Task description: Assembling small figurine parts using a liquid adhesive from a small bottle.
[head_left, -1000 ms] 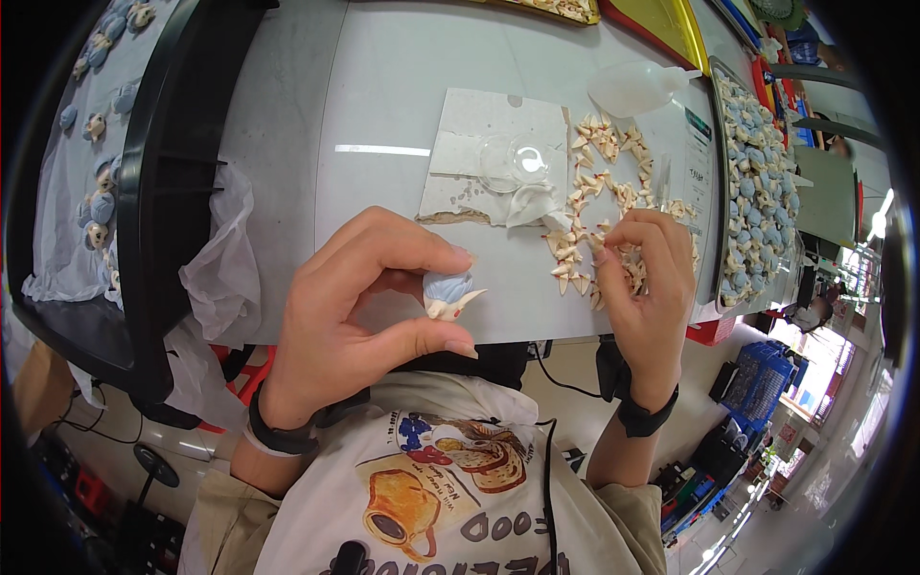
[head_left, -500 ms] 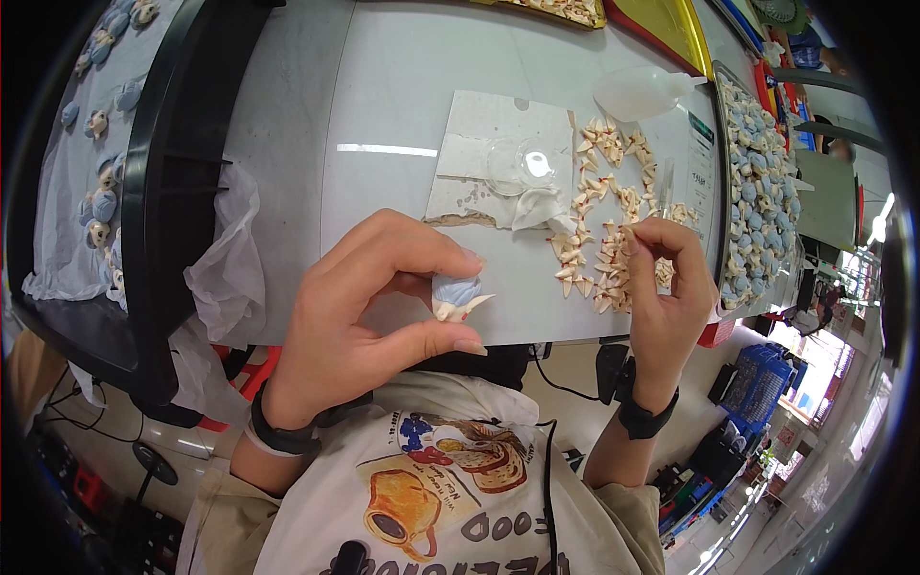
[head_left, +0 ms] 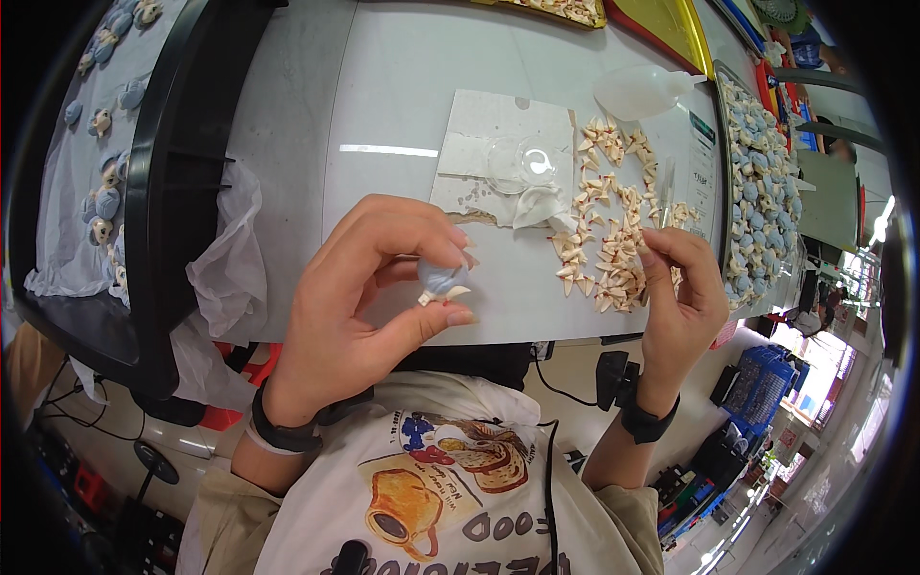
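Note:
Between the thumb and fingers of my left hand (head_left: pixel 345 297) is a small figurine piece (head_left: pixel 442 278), pale blue and rounded on top, with cream pointed parts and a bit of red below. It is held just over the table's near edge. My right hand (head_left: pixel 685 302) is closed in a pinch beside a spread of small cream pointed pieces with reddish marks (head_left: pixel 618 264). What its fingertips hold, if anything, is too small to make out. Behind the hands lies a torn grey-white cardboard sheet (head_left: pixel 484 120) with a round clear dish (head_left: pixel 508 165) and a crumpled white tissue (head_left: pixel 544 208).
A black-rimmed tray (head_left: pixel 182 144) at the left carries blue-and-cream figurine pieces on white sheeting. At the right, another tray is crowded with similar pieces (head_left: pixel 757 206). A translucent squeeze bottle (head_left: pixel 637 93) lies at the back, near a yellow-rimmed red tray (head_left: pixel 661 29).
My left hand has shifted slightly left and turned the figurine piece, closing its fingers more around it. The right hand has moved a little to the right, still pinched.

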`<state>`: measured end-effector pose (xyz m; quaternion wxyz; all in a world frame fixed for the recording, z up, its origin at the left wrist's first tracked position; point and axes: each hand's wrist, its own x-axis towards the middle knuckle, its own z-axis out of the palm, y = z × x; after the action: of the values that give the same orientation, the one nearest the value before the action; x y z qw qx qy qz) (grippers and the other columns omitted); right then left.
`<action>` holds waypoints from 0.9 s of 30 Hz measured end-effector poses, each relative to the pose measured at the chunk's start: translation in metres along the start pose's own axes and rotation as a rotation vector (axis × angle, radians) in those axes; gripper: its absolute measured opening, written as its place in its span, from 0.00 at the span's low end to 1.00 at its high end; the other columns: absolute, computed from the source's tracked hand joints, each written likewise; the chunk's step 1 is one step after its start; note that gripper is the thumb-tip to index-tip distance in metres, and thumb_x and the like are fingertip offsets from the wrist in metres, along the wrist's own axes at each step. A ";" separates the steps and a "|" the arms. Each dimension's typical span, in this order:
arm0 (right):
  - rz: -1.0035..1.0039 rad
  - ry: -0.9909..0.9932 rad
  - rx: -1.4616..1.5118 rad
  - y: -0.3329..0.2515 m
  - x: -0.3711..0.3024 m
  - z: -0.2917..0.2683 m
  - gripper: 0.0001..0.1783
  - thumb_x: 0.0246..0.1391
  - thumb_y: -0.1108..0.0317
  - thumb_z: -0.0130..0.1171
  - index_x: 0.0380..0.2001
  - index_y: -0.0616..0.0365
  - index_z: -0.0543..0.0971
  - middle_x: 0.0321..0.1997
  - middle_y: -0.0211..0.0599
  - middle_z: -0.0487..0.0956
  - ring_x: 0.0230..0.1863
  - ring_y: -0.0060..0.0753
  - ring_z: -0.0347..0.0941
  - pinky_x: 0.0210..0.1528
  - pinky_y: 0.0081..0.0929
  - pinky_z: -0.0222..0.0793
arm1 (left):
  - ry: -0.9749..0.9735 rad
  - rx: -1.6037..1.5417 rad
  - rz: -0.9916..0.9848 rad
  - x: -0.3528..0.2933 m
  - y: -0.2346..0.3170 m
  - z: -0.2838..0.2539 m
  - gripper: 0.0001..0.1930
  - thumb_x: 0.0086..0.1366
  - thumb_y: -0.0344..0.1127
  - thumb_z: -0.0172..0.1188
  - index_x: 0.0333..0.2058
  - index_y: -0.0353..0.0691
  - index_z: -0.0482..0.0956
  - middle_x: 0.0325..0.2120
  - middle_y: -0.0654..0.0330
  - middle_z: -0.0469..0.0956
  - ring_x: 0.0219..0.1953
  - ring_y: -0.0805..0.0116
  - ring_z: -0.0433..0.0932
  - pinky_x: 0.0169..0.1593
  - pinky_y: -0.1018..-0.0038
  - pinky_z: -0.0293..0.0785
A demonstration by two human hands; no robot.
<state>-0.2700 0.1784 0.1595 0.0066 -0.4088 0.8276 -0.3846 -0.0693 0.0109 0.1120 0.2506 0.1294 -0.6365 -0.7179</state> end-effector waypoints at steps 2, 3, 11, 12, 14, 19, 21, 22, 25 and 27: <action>0.008 0.003 0.030 0.001 -0.001 0.000 0.09 0.46 0.84 0.59 0.33 0.65 0.81 0.33 0.37 0.78 0.32 0.23 0.72 0.36 0.17 0.67 | 0.020 -0.051 -0.007 -0.001 0.000 0.001 0.20 0.50 0.20 0.67 0.41 0.35 0.70 0.44 0.54 0.67 0.45 0.65 0.75 0.46 0.72 0.76; 0.017 0.006 0.057 0.002 -0.002 -0.001 0.09 0.46 0.84 0.59 0.33 0.65 0.81 0.33 0.37 0.78 0.34 0.24 0.72 0.37 0.18 0.67 | 0.037 -0.086 -0.022 -0.001 0.000 0.002 0.20 0.50 0.21 0.67 0.42 0.35 0.71 0.43 0.53 0.68 0.45 0.64 0.75 0.47 0.71 0.75; 0.137 -0.028 0.159 0.000 -0.003 -0.006 0.08 0.47 0.84 0.60 0.34 0.67 0.80 0.36 0.39 0.79 0.39 0.26 0.74 0.42 0.18 0.69 | -0.106 0.235 0.120 0.005 0.005 -0.006 0.21 0.50 0.25 0.68 0.45 0.35 0.74 0.40 0.53 0.75 0.46 0.62 0.74 0.51 0.69 0.70; 0.220 -0.022 0.236 -0.001 -0.003 -0.005 0.08 0.47 0.84 0.60 0.34 0.69 0.79 0.36 0.40 0.80 0.39 0.26 0.74 0.42 0.19 0.69 | -0.096 0.222 0.093 0.004 0.005 -0.007 0.21 0.50 0.24 0.68 0.44 0.35 0.74 0.40 0.53 0.74 0.46 0.62 0.74 0.51 0.69 0.70; 0.227 0.020 0.279 -0.004 -0.001 -0.003 0.08 0.47 0.85 0.61 0.34 0.69 0.78 0.36 0.40 0.79 0.39 0.25 0.74 0.43 0.19 0.69 | -0.085 0.207 0.068 0.002 0.004 -0.006 0.21 0.50 0.24 0.68 0.44 0.35 0.74 0.40 0.53 0.74 0.46 0.62 0.74 0.51 0.69 0.70; 0.089 0.096 0.340 -0.012 0.011 0.003 0.09 0.45 0.86 0.62 0.32 0.68 0.76 0.36 0.39 0.78 0.38 0.24 0.73 0.44 0.18 0.68 | 0.098 -0.189 -0.033 -0.002 0.000 0.004 0.20 0.49 0.20 0.67 0.41 0.37 0.72 0.41 0.52 0.74 0.46 0.63 0.74 0.48 0.71 0.72; 0.041 0.057 0.278 -0.018 0.018 0.005 0.09 0.45 0.86 0.62 0.31 0.67 0.76 0.36 0.38 0.77 0.37 0.22 0.72 0.43 0.17 0.67 | 0.037 -0.066 0.024 0.001 0.000 -0.001 0.19 0.49 0.21 0.68 0.40 0.37 0.73 0.40 0.53 0.74 0.45 0.63 0.74 0.47 0.72 0.72; 0.038 0.057 0.275 -0.021 0.022 0.007 0.09 0.45 0.86 0.62 0.31 0.67 0.76 0.36 0.38 0.77 0.37 0.22 0.72 0.43 0.17 0.67 | -0.026 0.058 0.078 0.002 0.001 -0.003 0.17 0.49 0.21 0.68 0.38 0.37 0.75 0.40 0.53 0.75 0.44 0.64 0.75 0.46 0.72 0.73; 0.013 0.027 0.292 -0.029 0.032 0.015 0.09 0.45 0.86 0.63 0.31 0.67 0.76 0.36 0.38 0.77 0.35 0.21 0.71 0.41 0.17 0.67 | -0.149 0.191 0.052 0.004 0.011 -0.005 0.13 0.48 0.24 0.70 0.33 0.37 0.79 0.39 0.54 0.76 0.42 0.64 0.76 0.44 0.73 0.73; -0.033 -0.027 0.296 -0.035 0.037 0.021 0.08 0.45 0.85 0.62 0.31 0.67 0.77 0.35 0.36 0.78 0.34 0.20 0.71 0.40 0.17 0.67 | -0.112 0.163 0.024 0.004 0.012 -0.005 0.11 0.47 0.25 0.70 0.31 0.37 0.80 0.39 0.54 0.76 0.42 0.65 0.76 0.43 0.73 0.72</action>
<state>-0.2644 0.1268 0.1786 0.0716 -0.4221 0.7547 -0.4971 -0.0675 0.0042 0.1232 0.2118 0.1014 -0.7072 -0.6669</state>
